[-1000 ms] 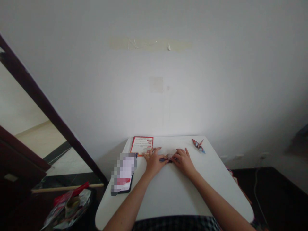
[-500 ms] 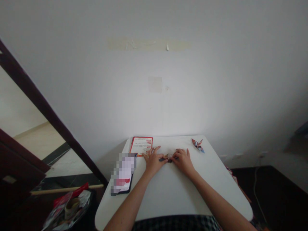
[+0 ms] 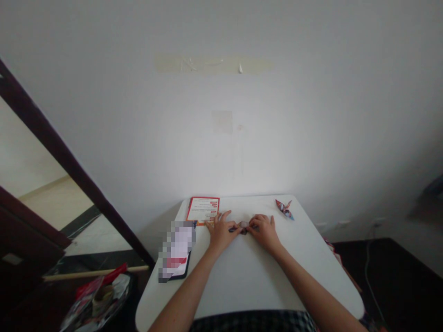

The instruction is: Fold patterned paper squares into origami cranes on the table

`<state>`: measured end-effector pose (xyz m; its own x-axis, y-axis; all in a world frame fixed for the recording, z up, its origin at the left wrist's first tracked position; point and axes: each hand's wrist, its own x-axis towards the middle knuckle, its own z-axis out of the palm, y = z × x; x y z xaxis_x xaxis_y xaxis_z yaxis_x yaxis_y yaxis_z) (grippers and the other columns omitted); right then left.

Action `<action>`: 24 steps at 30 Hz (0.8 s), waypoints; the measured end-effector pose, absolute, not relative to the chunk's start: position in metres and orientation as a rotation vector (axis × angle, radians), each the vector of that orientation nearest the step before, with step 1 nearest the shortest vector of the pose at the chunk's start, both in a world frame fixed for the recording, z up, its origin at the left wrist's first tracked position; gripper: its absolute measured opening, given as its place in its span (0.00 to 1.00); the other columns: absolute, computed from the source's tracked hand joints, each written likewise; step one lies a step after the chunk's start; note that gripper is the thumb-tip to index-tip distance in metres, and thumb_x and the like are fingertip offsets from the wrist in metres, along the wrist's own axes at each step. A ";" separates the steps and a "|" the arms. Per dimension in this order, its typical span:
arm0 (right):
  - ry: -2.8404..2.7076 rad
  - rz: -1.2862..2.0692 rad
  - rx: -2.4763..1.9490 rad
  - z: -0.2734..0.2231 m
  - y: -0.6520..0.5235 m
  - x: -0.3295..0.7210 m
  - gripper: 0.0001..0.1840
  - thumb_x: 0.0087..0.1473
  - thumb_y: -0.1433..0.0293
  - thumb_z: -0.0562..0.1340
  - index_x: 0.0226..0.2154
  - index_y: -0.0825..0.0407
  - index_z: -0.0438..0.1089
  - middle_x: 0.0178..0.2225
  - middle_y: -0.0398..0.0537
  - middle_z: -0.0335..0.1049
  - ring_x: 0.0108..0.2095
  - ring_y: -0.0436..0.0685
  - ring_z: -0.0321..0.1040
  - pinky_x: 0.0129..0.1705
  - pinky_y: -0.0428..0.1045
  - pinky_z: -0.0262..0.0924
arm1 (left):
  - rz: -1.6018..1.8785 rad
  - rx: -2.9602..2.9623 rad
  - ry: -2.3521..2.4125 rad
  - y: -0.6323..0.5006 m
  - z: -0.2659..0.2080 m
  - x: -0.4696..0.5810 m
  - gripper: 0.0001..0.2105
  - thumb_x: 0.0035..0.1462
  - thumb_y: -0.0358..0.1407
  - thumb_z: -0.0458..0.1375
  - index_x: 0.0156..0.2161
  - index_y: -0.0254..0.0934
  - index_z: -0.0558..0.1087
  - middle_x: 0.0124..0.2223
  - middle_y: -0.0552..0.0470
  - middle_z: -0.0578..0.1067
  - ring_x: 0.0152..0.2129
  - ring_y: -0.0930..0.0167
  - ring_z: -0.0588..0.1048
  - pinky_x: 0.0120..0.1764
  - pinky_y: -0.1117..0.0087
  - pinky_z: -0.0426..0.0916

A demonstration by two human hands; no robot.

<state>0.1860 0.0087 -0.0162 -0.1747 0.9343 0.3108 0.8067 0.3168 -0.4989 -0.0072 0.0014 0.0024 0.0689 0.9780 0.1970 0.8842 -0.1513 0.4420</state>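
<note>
A small, dark patterned folded paper piece [image 3: 243, 227] lies flat on the white table, pinched between both hands.

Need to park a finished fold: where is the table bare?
Bare: the near table between the forearms, and the right edge below the crane. Crowded: the far left, with card and phone, and the centre, where both hands press the paper.

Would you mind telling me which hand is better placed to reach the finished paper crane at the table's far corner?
Right. The right hand lies nearer the crane; the left hand sits beyond the folded paper, by the card.
</note>
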 end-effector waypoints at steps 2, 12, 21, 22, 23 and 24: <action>-2.024 0.297 -1.546 -0.015 0.009 0.186 0.10 0.58 0.59 0.60 0.32 0.46 0.74 0.43 0.47 0.72 0.52 0.61 0.62 0.61 0.75 0.31 | 0.670 2.134 1.900 0.001 0.003 -0.007 0.06 0.51 0.48 0.63 0.32 0.53 0.79 0.65 0.63 0.63 0.63 0.53 0.53 0.56 0.25 0.33; -2.026 0.306 -1.563 -0.009 0.005 0.184 0.12 0.59 0.59 0.59 0.31 0.47 0.74 0.42 0.46 0.71 0.51 0.60 0.61 0.62 0.74 0.32 | 0.647 2.146 1.917 -0.001 0.006 -0.005 0.05 0.50 0.46 0.65 0.33 0.52 0.79 0.65 0.62 0.62 0.63 0.53 0.53 0.58 0.27 0.35; -2.065 0.248 -1.629 -0.007 0.007 0.180 0.11 0.58 0.60 0.61 0.31 0.47 0.75 0.43 0.46 0.71 0.51 0.61 0.61 0.61 0.74 0.35 | 0.661 2.148 1.934 -0.003 0.007 0.001 0.04 0.51 0.43 0.64 0.33 0.49 0.79 0.66 0.60 0.62 0.63 0.53 0.53 0.57 0.27 0.36; -2.066 0.248 -1.629 -0.006 0.007 0.180 0.11 0.58 0.61 0.61 0.30 0.47 0.75 0.43 0.46 0.71 0.51 0.61 0.61 0.61 0.74 0.35 | 0.669 2.162 1.930 -0.003 0.006 0.001 0.04 0.51 0.42 0.64 0.33 0.49 0.79 0.66 0.61 0.62 0.63 0.53 0.53 0.57 0.27 0.35; -2.067 0.248 -1.629 -0.006 0.007 0.180 0.11 0.58 0.61 0.61 0.30 0.47 0.75 0.42 0.46 0.71 0.51 0.61 0.61 0.61 0.74 0.35 | 0.681 2.177 1.925 -0.003 0.005 0.001 0.03 0.51 0.42 0.64 0.32 0.49 0.78 0.66 0.61 0.62 0.63 0.53 0.53 0.57 0.26 0.35; -2.068 0.249 -1.631 -0.005 0.007 0.179 0.11 0.58 0.61 0.61 0.30 0.47 0.75 0.42 0.46 0.71 0.51 0.61 0.61 0.61 0.74 0.35 | 0.691 2.188 1.921 -0.003 0.004 0.001 0.03 0.51 0.42 0.64 0.32 0.49 0.78 0.65 0.62 0.63 0.63 0.53 0.53 0.57 0.26 0.34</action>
<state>0.1793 0.0072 -0.0052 -0.1650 0.9505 0.2634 0.8608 0.2692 -0.4319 0.0014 -0.0026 0.0043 0.0745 0.9678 0.2406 0.8991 -0.1696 0.4036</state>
